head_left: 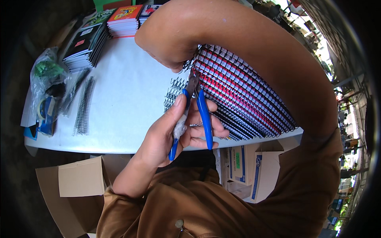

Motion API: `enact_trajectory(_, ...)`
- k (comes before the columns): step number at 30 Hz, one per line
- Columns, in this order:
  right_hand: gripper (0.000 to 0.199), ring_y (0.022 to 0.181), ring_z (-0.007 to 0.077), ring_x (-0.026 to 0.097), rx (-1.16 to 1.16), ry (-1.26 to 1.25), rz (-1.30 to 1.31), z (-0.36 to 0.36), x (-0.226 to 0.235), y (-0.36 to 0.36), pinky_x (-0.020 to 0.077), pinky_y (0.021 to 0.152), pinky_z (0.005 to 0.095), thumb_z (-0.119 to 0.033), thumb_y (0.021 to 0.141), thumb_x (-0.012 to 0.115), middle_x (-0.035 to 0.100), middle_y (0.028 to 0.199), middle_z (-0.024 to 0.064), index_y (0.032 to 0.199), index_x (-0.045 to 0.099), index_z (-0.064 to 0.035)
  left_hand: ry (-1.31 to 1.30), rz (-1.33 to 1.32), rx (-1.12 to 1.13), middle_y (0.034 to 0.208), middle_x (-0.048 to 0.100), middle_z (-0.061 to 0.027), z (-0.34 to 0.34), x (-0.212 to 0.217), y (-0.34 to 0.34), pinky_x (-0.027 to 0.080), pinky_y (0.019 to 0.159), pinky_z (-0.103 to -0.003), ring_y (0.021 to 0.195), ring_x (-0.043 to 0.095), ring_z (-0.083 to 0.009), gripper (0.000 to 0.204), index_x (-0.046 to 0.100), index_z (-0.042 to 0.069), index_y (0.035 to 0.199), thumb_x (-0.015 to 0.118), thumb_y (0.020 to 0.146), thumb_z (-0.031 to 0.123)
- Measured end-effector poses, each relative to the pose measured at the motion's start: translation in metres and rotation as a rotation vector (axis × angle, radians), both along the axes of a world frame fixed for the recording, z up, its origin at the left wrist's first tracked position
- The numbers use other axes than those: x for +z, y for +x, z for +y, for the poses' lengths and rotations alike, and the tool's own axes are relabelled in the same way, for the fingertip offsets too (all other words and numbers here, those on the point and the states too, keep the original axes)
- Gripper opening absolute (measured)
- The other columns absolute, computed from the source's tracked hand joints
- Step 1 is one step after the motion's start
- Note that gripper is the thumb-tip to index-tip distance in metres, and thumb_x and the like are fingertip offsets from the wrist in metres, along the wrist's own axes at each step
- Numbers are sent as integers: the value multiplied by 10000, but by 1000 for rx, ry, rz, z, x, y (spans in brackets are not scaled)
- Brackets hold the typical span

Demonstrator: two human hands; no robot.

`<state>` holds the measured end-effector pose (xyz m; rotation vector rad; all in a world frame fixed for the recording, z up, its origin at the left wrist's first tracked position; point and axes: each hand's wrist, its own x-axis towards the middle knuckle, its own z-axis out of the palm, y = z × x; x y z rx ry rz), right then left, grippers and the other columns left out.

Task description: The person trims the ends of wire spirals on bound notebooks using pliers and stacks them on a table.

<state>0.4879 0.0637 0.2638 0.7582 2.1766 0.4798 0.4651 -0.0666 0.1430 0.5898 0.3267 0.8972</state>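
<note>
Left hand [174,131] grips one blue-handled cutter [198,111]; right hand [168,45] pinches one wire binding [190,63].

The left hand [178,127] is raised palm-up with fingers curled closed; the right hand [166,43], arm arching over, pinches fingertips downward.

White bench [127,91] carries stacks of thin booklets at the far edge: a dark-covered stack [85,45] at the far left, a red-covered stack [124,22] beside it, another stack [147,10] partly cut off. Loose black wire binding combs [81,104] lie in a row near the left edge. Clear plastic bag [45,73] with green contents sits at the far left, a tape roll [41,109] just below it. Under the bench: open brown cardboard box [79,186] on the left, white and blue printed cartons [248,168] on the right.
</note>
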Motion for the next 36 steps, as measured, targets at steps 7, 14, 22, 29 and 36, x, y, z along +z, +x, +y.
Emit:
enact_trajectory(7,384,969,303,602,6,0,12,0,5,4,468,831,448,-311,729,724,645,1062,83,1062,671,-128,30,-101,12,665,467,-106,-2,-8,0,538,505,-381,510,540,-224,582,448,13,1074,192,946,520)
enact_trajectory(14,383,973,305,600,18,-16,18,-2,9,12,469,830,451,-306,729,722,643,1067,85,1064,670,-129,36,57,95,886,595,-204,1,9,7,546,734,-440,805,641,-325,641,428,-20,1157,195,936,535)
enact_trajectory(22,382,977,308,599,36,-16,16,1,11,14,469,829,456,-301,729,720,641,1071,88,1067,669,-130,200,-93,11,841,581,-152,-7,-4,-3,515,698,-340,787,631,-286,600,441,9,1148,215,944,526)
enact_trajectory(29,381,981,310,597,71,-15,29,0,14,14,469,829,459,-296,730,718,639,1076,90,1069,668,-131,138,-25,8,995,605,-168,4,15,-2,498,824,-396,1011,592,-314,644,422,11,1218,180,938,537)
enact_trajectory(36,380,985,312,596,65,1,32,-2,17,22,469,828,463,-292,730,717,637,1080,93,1072,666,-132,53,-62,-23,954,598,-182,0,17,1,516,774,-401,935,621,-321,619,433,11,1196,181,946,517)
